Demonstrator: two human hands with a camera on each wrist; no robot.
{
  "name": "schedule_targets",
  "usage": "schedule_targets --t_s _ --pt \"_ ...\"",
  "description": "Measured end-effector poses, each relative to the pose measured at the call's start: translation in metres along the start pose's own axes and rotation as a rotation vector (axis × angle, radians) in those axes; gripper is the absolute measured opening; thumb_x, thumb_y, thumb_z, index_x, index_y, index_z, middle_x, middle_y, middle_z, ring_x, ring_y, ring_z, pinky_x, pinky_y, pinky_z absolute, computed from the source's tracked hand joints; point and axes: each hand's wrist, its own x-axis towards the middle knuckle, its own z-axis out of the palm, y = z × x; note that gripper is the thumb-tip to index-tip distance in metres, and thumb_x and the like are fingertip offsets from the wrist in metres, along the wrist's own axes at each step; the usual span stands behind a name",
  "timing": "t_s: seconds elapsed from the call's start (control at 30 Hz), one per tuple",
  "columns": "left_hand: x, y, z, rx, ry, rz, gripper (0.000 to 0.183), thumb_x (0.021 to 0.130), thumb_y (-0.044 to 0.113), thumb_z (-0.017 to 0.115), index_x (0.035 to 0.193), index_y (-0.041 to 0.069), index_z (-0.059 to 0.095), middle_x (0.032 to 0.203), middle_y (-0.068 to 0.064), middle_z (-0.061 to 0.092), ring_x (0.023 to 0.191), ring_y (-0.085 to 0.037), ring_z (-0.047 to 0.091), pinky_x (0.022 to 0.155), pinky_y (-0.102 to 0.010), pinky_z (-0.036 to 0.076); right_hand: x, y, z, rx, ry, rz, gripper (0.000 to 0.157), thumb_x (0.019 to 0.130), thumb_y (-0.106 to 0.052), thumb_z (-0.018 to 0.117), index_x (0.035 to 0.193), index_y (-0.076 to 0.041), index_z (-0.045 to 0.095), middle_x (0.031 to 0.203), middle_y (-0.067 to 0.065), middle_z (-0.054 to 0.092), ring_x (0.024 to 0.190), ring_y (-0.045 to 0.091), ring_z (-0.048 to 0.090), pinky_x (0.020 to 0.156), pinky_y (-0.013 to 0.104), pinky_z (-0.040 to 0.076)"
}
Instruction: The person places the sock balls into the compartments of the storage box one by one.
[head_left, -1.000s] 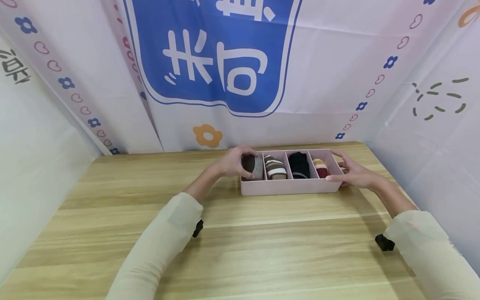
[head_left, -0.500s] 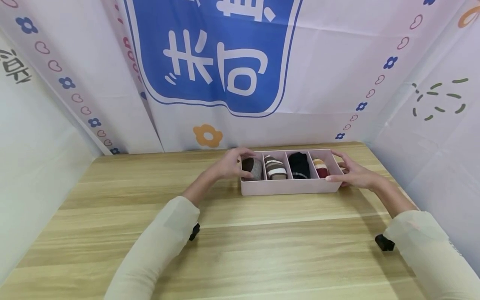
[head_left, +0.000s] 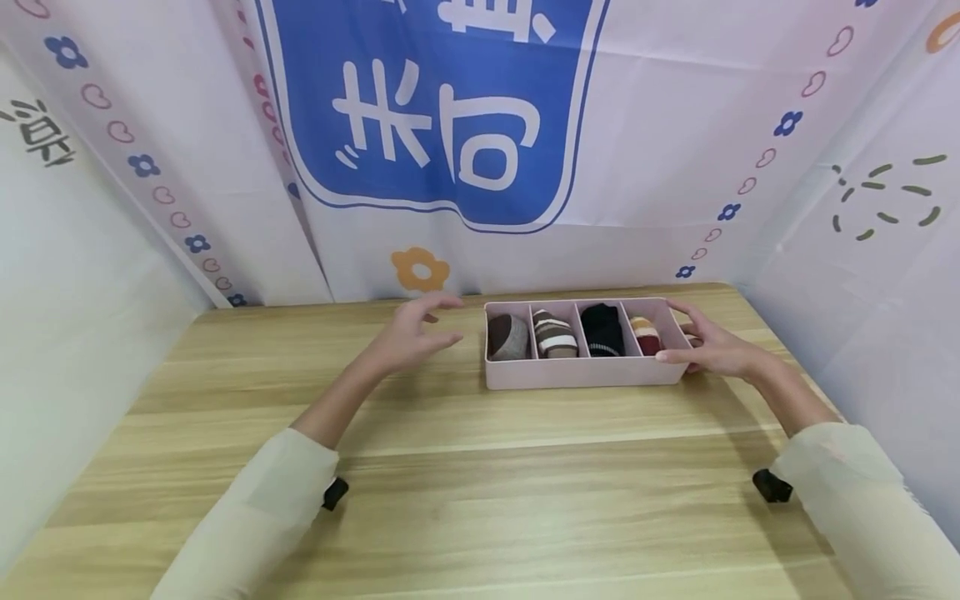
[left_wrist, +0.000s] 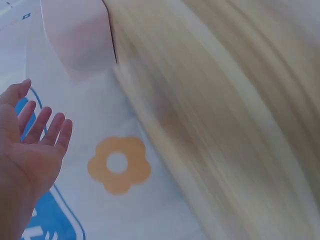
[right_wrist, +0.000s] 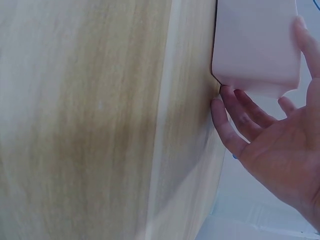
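Note:
A pale pink divided storage box (head_left: 585,373) stands near the back of the table. Each of its compartments holds one rolled bundle, seemingly socks: brown and grey (head_left: 510,337), brown-and-white striped (head_left: 555,335), black (head_left: 602,330), and orange, white and dark red (head_left: 646,336). My left hand (head_left: 411,335) hovers left of the box, apart from it, its fingers spread and holding nothing. At the box's right end, my right hand (head_left: 712,346) grips the end, thumb on the front rim. Its fingers (right_wrist: 242,117) touch the end wall in the right wrist view.
The wooden table (head_left: 480,483) extends in front of the box. Behind it hangs a white printed cloth (head_left: 637,167) with a blue sign, and more white cloth (head_left: 75,317) stands at the sides.
My left hand has let go of the brown and grey bundle and drawn back to the left, leaving it in the leftmost compartment. The right hand stays at the box's right end.

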Motion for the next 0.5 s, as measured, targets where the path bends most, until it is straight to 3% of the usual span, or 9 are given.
schedule_targets --t_s 0.13,0.27,0.33,0.43,0.5 --pt "-0.019 -0.004 -0.02 0.062 0.01 -0.024 0.044 0.091 0.005 0.076 0.132 -0.005 0.063 0.139 -0.022 0.061 0.13 -0.04 0.055 0.102 -0.058 0.049 -0.003 0.003 -0.003 -0.002 0.002 -0.006 0.104 0.097 -0.024 0.071 0.166 -0.012 -0.006 0.156 0.044 0.025 0.128 0.048 0.051 0.086 0.04 0.057" --pt "-0.04 -0.006 -0.04 0.108 0.013 -0.094 0.045 0.095 0.01 0.074 0.135 -0.005 0.06 0.142 -0.025 0.058 0.134 -0.042 0.051 0.108 -0.061 0.043 -0.007 0.009 -0.007 -0.015 0.001 -0.018 0.1 0.099 -0.021 0.069 0.167 -0.013 -0.006 0.155 0.043 0.029 0.122 0.043 0.055 0.082 0.037 0.057" --pt "-0.052 -0.007 -0.05 0.146 0.022 -0.132 0.046 0.098 0.015 0.071 0.137 -0.004 0.059 0.143 -0.025 0.056 0.137 -0.043 0.048 0.112 -0.062 0.039 -0.009 0.012 -0.008 -0.035 -0.001 -0.02 0.097 0.102 -0.022 0.065 0.167 -0.013 -0.007 0.156 0.043 0.027 0.124 0.047 0.054 0.083 0.038 0.056" --pt "-0.068 -0.009 -0.062 0.224 0.057 -0.156 0.047 0.101 0.021 0.069 0.138 -0.005 0.058 0.145 -0.026 0.054 0.138 -0.045 0.045 0.115 -0.063 0.034 -0.011 0.015 -0.009 -0.078 0.056 -0.062 0.085 0.107 -0.024 0.057 0.166 -0.006 -0.002 0.155 0.045 0.026 0.13 0.058 0.048 0.095 0.051 0.053" --pt "-0.077 -0.01 -0.069 0.29 0.088 -0.146 0.048 0.101 0.024 0.068 0.138 -0.005 0.058 0.146 -0.028 0.051 0.139 -0.048 0.043 0.115 -0.065 0.031 -0.013 0.016 -0.01 -0.149 0.164 -0.105 0.073 0.109 -0.027 0.05 0.164 0.001 0.011 0.153 0.044 0.032 0.132 0.06 0.045 0.101 0.061 0.048"
